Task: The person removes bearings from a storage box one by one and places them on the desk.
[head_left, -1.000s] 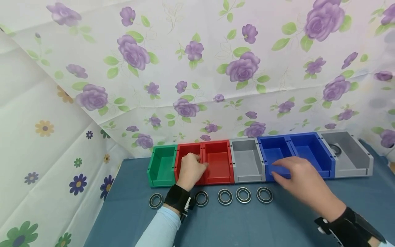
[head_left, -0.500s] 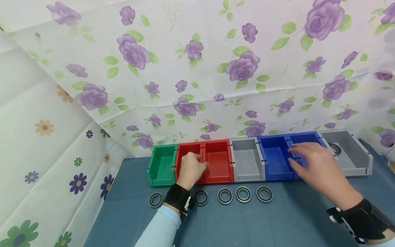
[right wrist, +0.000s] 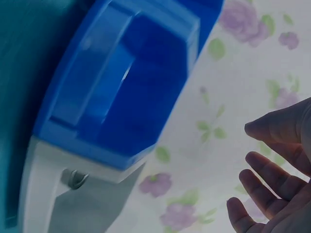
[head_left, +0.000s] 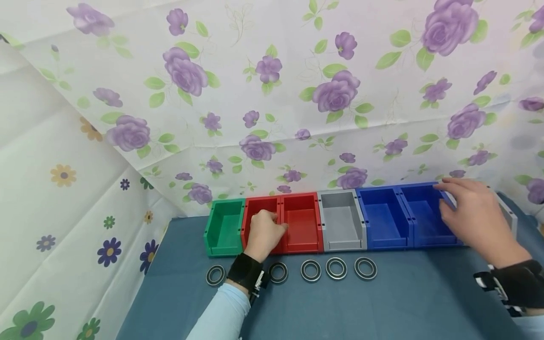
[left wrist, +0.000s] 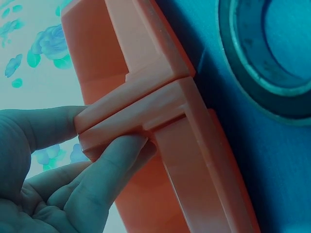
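With thumb and fingers, my left hand pinches the adjoining side walls of two red bins. In the left wrist view the thumb and a finger lie either side of the paired walls. My right hand, fingers spread and holding nothing, is above the right-hand blue bin and the end grey bin. That hand hides most of the grey bin in the head view. Part of a bearing shows inside the grey bin in the right wrist view.
Several ring bearings lie in a row on the blue cloth before the bins. A green bin stands at the left end, a grey bin in the middle. Floral sheets hang behind.
My right hand has moved rightward from over the left blue bin to the right end of the row, covering the grey bin. The left hand keeps its grip on the red bins.
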Demonstrator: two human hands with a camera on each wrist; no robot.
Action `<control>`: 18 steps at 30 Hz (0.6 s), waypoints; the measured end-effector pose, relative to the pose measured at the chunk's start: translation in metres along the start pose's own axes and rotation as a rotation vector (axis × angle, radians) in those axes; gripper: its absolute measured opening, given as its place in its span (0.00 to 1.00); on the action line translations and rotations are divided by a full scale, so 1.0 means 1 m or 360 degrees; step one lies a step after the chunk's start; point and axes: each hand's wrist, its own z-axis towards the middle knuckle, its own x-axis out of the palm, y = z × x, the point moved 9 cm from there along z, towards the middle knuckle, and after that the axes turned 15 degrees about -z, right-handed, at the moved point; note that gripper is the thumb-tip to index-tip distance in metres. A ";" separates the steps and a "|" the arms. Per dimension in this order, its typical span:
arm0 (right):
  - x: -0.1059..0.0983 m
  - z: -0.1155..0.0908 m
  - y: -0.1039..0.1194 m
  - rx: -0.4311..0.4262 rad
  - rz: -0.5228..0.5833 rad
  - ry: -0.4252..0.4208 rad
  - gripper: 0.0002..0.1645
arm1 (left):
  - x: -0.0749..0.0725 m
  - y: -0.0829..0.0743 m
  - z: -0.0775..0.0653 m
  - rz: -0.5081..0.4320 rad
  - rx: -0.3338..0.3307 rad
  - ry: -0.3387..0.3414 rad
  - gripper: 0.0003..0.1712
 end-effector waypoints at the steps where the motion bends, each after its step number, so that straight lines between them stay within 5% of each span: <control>1: 0.004 0.000 -0.005 0.0026 -0.0018 0.0027 0.21 | 0.000 0.000 0.000 0.0002 0.0002 -0.0001 0.24; 18: 0.076 -0.014 -0.087 0.0187 -0.0015 0.0389 0.27 | 0.001 0.002 0.001 -0.0040 -0.0021 0.0021 0.25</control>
